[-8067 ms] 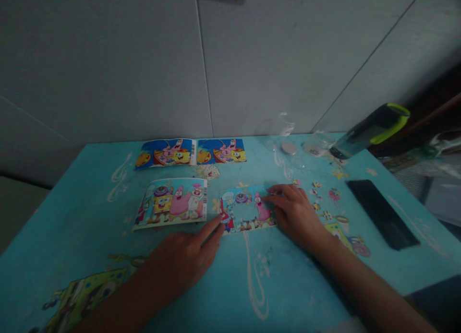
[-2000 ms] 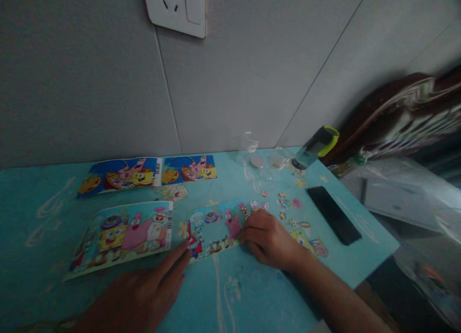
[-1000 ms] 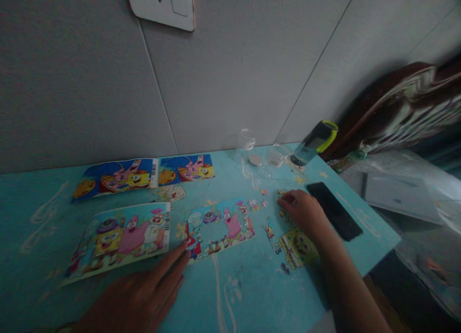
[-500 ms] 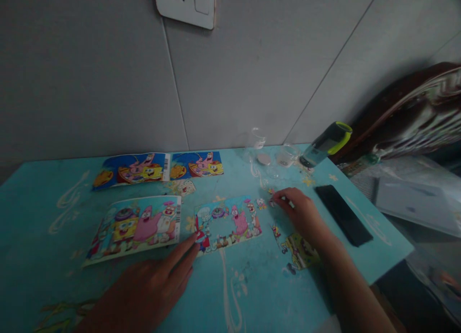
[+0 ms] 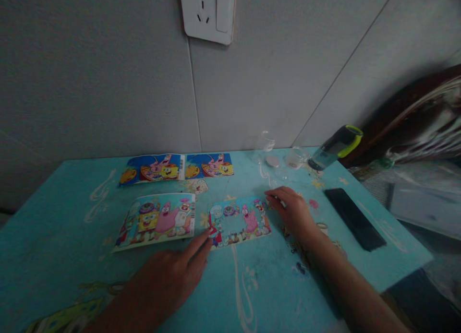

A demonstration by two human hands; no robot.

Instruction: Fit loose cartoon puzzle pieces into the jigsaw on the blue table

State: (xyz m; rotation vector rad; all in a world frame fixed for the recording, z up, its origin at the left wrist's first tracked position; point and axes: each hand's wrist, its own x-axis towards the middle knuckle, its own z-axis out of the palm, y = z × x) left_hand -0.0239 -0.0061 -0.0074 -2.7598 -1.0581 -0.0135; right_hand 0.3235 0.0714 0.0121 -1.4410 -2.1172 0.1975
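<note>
A small cartoon jigsaw puzzle, only its border laid, lies on the turquoise table. My left hand rests flat with fingers stretched out, its index fingertip touching the puzzle's lower left corner. My right hand sits at the puzzle's upper right corner, fingers curled and pinched on a small puzzle piece. Left of the puzzle lies a printed reference card with the same cartoon picture.
Two more cartoon cards lie near the wall. Clear plastic tubes and a cap stand at the back, beside a tilted bottle with a green lid. A black phone lies at the right. A wall socket is above.
My right hand moved out to the loose pieces on the right, then came back to the puzzle's upper right corner with a piece. The left hand stayed at the lower left corner.
</note>
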